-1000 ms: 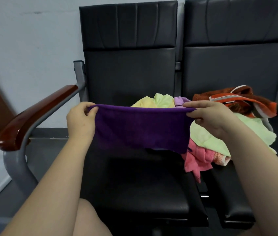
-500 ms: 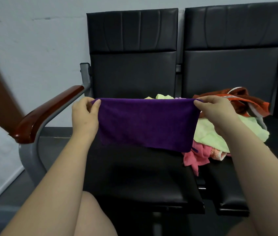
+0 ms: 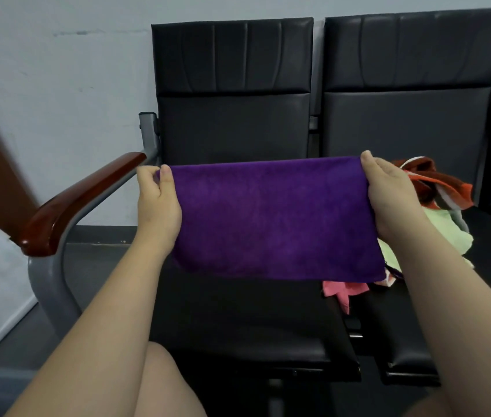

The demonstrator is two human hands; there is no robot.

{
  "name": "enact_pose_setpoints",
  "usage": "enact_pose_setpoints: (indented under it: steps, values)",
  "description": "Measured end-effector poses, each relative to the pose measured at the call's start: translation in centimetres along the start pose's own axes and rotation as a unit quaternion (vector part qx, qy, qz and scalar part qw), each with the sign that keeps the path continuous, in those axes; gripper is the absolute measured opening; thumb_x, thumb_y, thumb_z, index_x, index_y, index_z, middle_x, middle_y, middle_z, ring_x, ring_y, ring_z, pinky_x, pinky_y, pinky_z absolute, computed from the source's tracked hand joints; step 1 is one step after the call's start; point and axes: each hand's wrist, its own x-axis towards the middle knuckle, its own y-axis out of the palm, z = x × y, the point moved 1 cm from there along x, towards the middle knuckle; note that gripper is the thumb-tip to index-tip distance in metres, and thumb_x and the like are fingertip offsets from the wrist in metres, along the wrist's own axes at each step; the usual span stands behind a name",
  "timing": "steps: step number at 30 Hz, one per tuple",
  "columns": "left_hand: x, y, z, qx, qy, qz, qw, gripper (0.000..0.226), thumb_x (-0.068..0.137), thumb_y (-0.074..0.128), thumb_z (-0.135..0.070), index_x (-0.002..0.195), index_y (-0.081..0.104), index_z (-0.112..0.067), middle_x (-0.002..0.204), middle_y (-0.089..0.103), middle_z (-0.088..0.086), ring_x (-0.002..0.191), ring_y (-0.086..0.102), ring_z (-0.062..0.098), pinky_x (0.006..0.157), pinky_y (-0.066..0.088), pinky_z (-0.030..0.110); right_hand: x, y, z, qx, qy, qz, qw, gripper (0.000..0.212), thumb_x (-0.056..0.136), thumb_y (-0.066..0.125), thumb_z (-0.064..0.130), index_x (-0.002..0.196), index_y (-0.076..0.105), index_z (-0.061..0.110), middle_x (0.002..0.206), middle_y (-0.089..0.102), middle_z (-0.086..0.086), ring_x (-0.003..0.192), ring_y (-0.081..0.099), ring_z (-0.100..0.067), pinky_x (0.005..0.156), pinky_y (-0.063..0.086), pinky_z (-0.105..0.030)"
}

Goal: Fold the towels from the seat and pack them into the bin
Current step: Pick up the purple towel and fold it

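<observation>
My left hand [image 3: 158, 203] and right hand [image 3: 388, 194] pinch the purple towel's [image 3: 271, 218] top corners, stretched above the seat [image 3: 238, 320].

Dim, soft light; blurred, warped edges

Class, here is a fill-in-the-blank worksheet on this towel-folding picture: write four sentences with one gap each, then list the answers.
1. The left hand and the right hand hold up a towel coloured ____.
2. The wooden armrest is on the person's ____ side.
3. The pile of unfolded towels shows to the ____ of the towel.
4. The seats are upholstered in ____.
Answers: purple; left; right; black.
</observation>
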Motion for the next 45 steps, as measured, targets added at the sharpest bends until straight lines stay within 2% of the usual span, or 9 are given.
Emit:
enact_pose_setpoints:
  steps: [2, 4, 7, 11, 16, 23, 34, 41, 45]
  values:
    - [0.3, 0.7, 0.9, 0.029, -0.066, 0.013, 0.997, 0.027, 0.108, 0.032, -0.043, 0.110, 0.042, -0.018, 0.091, 0.050, -0.001, 0.083, 0.049, 0.014, 0.070, 0.043, 0.031, 0.7, 0.5, -0.7, -0.012, 0.044, -0.027, 0.999, 0.038, 0.103, 0.046, 0.042, 0.094, 0.061, 0.008, 0.079, 0.054, -0.011, 0.097, 0.058, -0.036, 0.066, 0.052, -0.015]
    - [0.6, 1.4, 2.1, 0.035, -0.148, 0.042, 0.987, 0.035, 0.107, 0.033, -0.044, 0.117, 0.046, -0.013, 0.106, 0.058, 0.006, 0.099, 0.057, 0.023, 0.087, 0.050, 0.039, 1.2, 1.0, -1.7, 0.006, 0.106, -0.049, 0.993, 0.033, 0.100, 0.052, 0.042, 0.100, 0.063, 0.011, 0.090, 0.063, -0.003, 0.091, 0.064, -0.025, 0.082, 0.055, -0.028]
    - [0.9, 2.2, 3.3, 0.024, -0.265, 0.060, 0.962, 0.050, 0.103, 0.038, -0.047, 0.134, 0.049, -0.008, 0.129, 0.059, 0.017, 0.114, 0.058, 0.035, 0.102, 0.048, 0.052, 1.5, 1.8, -3.1, 0.054, 0.168, -0.041, 0.983, 0.020, 0.099, 0.057, 0.034, 0.103, 0.066, 0.017, 0.097, 0.070, -0.002, 0.079, 0.065, -0.016, 0.057, 0.054, -0.024]
    - [-0.2, 3.8, 2.8, -0.063, -0.368, 0.071, 0.925, 0.028, 0.105, 0.046, -0.035, 0.105, 0.059, -0.010, 0.081, 0.055, 0.005, 0.072, 0.055, 0.021, 0.074, 0.048, 0.033, 1.3, 3.6, -4.3, 0.039, 0.186, -0.036, 0.981, 0.031, 0.097, 0.060, 0.039, 0.110, 0.065, 0.011, 0.093, 0.070, -0.004, 0.079, 0.067, -0.018, 0.062, 0.056, -0.029]
    - [-2.3, 7.7, 1.3, -0.068, -0.330, 0.119, 0.934, 0.040, 0.105, 0.043, -0.038, 0.130, 0.050, -0.009, 0.110, 0.059, 0.008, 0.094, 0.061, 0.023, 0.075, 0.050, 0.036, 0.1, 7.1, -5.3, -0.075, 0.152, 0.022, 0.985, 0.033, 0.095, 0.057, 0.042, 0.087, 0.061, 0.010, 0.099, 0.067, -0.013, 0.096, 0.066, -0.030, 0.091, 0.055, -0.046]
    - [-6.0, 10.9, -0.7, -0.079, -0.264, 0.270, 0.923, 0.035, 0.105, 0.041, -0.045, 0.125, 0.048, -0.017, 0.110, 0.065, 0.008, 0.094, 0.063, 0.018, 0.077, 0.055, 0.037, -1.7, 9.9, -5.9, -0.121, 0.093, 0.110, 0.982, 0.048, 0.096, 0.059, 0.033, 0.106, 0.060, -0.013, 0.084, 0.063, -0.025, 0.073, 0.059, -0.028, 0.069, 0.053, -0.043]
    - [-5.9, 9.1, -2.9, -0.249, -0.321, 0.330, 0.852, 0.032, 0.106, 0.037, -0.006, 0.132, 0.056, -0.008, 0.123, 0.052, 0.023, 0.101, 0.068, 0.039, 0.078, 0.062, 0.050, -0.3, 8.0, -5.5, -0.119, 0.099, 0.164, 0.974, 0.025, 0.090, 0.069, 0.028, 0.097, 0.072, 0.005, 0.097, 0.074, -0.014, 0.091, 0.071, -0.027, 0.083, 0.058, -0.048]
    - [-3.6, 7.6, -0.8, -0.093, -0.237, 0.242, 0.936, 0.069, 0.087, 0.078, -0.021, 0.144, 0.040, -0.029, 0.121, 0.063, 0.009, 0.103, 0.069, 0.021, 0.091, 0.059, 0.043, 0.5, 6.5, -3.8, -0.026, 0.096, 0.229, 0.968, 0.020, 0.098, 0.059, 0.012, 0.112, 0.068, 0.002, 0.109, 0.072, -0.017, 0.100, 0.070, -0.026, 0.090, 0.057, -0.035]
    - [-2.1, 6.5, 0.6, -0.099, -0.264, 0.297, 0.912, 0.114, 0.052, 0.097, -0.045, 0.148, 0.038, -0.033, 0.129, 0.065, 0.003, 0.118, 0.062, 0.022, 0.106, 0.046, 0.042, 0.2, 5.6, -2.2, 0.088, 0.096, 0.306, 0.943, 0.028, 0.100, 0.051, 0.010, 0.123, 0.061, -0.002, 0.111, 0.070, -0.013, 0.101, 0.067, -0.020, 0.089, 0.056, -0.028]
